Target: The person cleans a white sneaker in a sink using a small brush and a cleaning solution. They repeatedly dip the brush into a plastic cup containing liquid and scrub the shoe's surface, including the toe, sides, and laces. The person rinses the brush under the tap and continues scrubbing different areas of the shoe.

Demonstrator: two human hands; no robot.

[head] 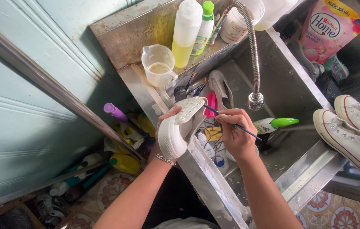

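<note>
My left hand (165, 121) grips a white canvas sneaker (180, 127) from behind, its toe cap pointing toward me and its eyelet side facing right. My right hand (236, 131) pinches a thin dark-handled brush (233, 124), whose tip touches the sneaker's side near the eyelets. Both hands hover over the near rim of a steel sink (214, 182). A chain bracelet circles my left wrist.
A flexible metal tap (254, 55) hangs over the basin. Inside lie a grey insole (221, 88), brushes and a green-capped bottle (273, 124). A measuring jug (159, 65) and squeeze bottles (186, 32) stand behind. Two white high-top shoes (353, 131) rest at right. Bottles clutter the floor at left.
</note>
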